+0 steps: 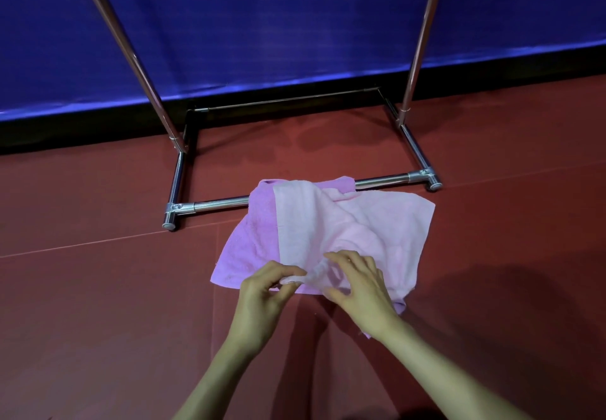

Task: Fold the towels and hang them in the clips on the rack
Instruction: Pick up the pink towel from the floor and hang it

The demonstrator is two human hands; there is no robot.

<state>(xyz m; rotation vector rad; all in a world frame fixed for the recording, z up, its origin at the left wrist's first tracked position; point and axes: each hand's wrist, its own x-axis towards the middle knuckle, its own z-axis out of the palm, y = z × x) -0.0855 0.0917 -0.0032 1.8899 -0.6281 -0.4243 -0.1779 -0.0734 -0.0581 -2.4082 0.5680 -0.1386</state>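
A: Far left, the rack's [210,206] chrome base bar sits on the red floor [98,288], one upright slanting up across the blue backdrop [262,26].

B: And moving in, the purple towel [249,249] lies flat on the floor, its far edge draped over that base bar.

A: On top of it, the pale pink towel [370,223], rumpled. Left hand [265,301] has the near corner pinched between thumb and fingertips!

B: Right hand [357,288] just beside it, fingers curled down, digging into the pink cloth and bunching it.

A: Further right, the second upright and the base's capped foot, well apart from the hands.
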